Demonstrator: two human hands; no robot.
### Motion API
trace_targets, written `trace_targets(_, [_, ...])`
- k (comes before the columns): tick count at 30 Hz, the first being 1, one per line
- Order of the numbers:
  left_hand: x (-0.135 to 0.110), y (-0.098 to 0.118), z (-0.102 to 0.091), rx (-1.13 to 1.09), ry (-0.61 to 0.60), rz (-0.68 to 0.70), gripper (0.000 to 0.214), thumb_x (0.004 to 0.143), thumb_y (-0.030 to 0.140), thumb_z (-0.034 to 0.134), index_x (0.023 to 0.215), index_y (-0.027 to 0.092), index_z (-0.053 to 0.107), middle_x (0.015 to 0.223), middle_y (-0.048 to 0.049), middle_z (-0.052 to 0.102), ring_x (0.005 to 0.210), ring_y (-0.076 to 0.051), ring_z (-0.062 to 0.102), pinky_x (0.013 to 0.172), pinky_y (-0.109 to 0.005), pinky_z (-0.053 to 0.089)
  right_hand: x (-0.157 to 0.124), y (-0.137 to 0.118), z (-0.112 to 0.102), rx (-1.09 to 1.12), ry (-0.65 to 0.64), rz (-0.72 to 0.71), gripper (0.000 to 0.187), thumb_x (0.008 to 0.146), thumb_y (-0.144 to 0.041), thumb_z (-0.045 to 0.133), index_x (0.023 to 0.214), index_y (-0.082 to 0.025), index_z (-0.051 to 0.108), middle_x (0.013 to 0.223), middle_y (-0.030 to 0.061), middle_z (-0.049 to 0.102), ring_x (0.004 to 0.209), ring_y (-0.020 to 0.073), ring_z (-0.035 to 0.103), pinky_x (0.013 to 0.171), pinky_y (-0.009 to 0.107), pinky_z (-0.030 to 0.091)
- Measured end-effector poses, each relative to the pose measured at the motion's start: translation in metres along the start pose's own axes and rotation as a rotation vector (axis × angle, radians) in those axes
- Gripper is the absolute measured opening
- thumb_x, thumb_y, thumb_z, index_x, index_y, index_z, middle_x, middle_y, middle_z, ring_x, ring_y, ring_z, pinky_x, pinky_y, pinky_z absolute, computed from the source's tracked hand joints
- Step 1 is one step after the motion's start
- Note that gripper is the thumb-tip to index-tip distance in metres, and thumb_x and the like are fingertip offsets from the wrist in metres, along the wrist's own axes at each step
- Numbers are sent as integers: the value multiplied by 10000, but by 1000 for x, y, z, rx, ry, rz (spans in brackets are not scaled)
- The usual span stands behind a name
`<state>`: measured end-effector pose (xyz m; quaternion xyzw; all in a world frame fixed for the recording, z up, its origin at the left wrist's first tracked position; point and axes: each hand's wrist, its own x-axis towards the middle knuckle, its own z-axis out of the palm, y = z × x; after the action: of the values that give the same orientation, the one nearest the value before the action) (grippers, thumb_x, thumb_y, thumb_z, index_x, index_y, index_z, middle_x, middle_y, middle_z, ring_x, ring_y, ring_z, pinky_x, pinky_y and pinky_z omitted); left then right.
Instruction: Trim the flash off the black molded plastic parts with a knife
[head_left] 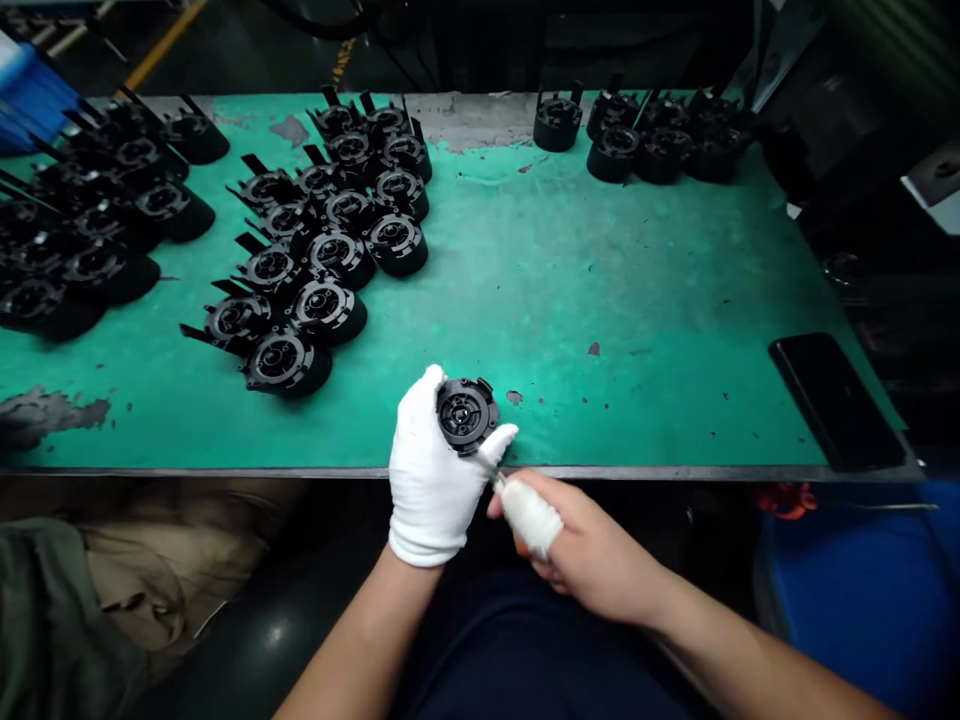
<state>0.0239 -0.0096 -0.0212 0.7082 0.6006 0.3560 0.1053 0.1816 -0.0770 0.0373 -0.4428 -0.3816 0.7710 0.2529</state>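
My left hand (429,480), in a white glove, is closed round a round black plastic part (466,412) and holds it just above the near edge of the green table (570,290). My right hand (577,545) is bare, with a white wrap on one finger. It pinches a thin blade-like tool (489,468) whose tip touches the lower rim of the part. Both hands hover over my lap at the table's front edge.
Several identical black round parts lie in rows at the centre left (322,250) and far left (97,220). Another group stands at the back right (652,135). A black phone (834,398) lies near the right front corner. A blue bin (855,590) sits below right.
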Motion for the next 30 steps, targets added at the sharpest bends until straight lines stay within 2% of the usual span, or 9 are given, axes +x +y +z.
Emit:
trace_targets(2, [0,1,0,14,13,1,992,685,568,826,1462,131,391,1372,-190,554,1307,-324,540,1140,-467,435,-3,-8,9,-72,-108,-139,133,931,-282,569,997,-208,658,810,-13,591,677,97,513,634,235,416])
trace_targets(4, [-2,0,2,21,40,-9,1027,657,596,832,1460,127,396,1361,-192,560,1290,-336,552,1127,-481,446,-3,-7,17,70,-154,-61,148,947,-345,558,969,-218,630,743,-29,548,598,82,465,557,216,390])
trace_targets(8, [-9,-3,5,15,101,-32,1106,608,621,851,1467,109,378,1326,-194,568,1241,-337,584,1106,-480,464,10,16,27,596,1,239,190,969,-434,492,961,-249,535,580,-100,355,423,51,176,360,162,143])
trace_targets(13, [-10,-4,6,72,156,40,993,631,601,847,1386,98,445,1274,-201,573,1217,-347,586,1068,-484,482,15,32,41,783,73,201,236,953,-458,554,932,-224,537,577,-98,373,417,41,177,335,133,139])
trace_targets(18, [-10,3,7,108,168,41,867,689,555,819,1331,81,479,1250,-212,598,1193,-358,589,1050,-515,485,-6,11,36,831,9,-195,378,943,-572,546,800,-224,510,515,-106,317,377,39,180,331,126,206])
trace_targets(22, [-1,0,-9,15,25,-9,879,747,509,783,1435,110,408,1380,-214,563,1308,-348,550,1106,-506,466,-7,-19,-1,664,339,-425,344,990,-535,495,834,-230,525,556,-94,341,401,48,194,348,130,238])
trace_targets(26, [19,-22,-47,-151,-416,114,794,876,394,673,1549,236,284,1581,-112,414,1451,-265,423,1207,-439,380,2,-20,-36,406,505,-356,239,965,-466,577,902,-238,543,629,-66,454,438,62,354,373,160,300])
trace_targets(28, [27,-34,-61,-218,-406,57,677,922,360,613,1533,275,335,1593,-66,403,1464,-245,403,1234,-431,334,4,-11,-48,263,521,-323,214,963,-459,581,1007,-250,575,652,-63,483,443,69,365,385,184,312])
trace_targets(30, [31,-41,-67,-301,-199,-94,566,953,358,570,1489,265,414,1546,-77,472,1417,-244,472,1215,-436,369,6,-7,-59,28,515,-276,283,983,-476,540,1154,-257,598,689,-50,519,469,83,385,417,212,341])
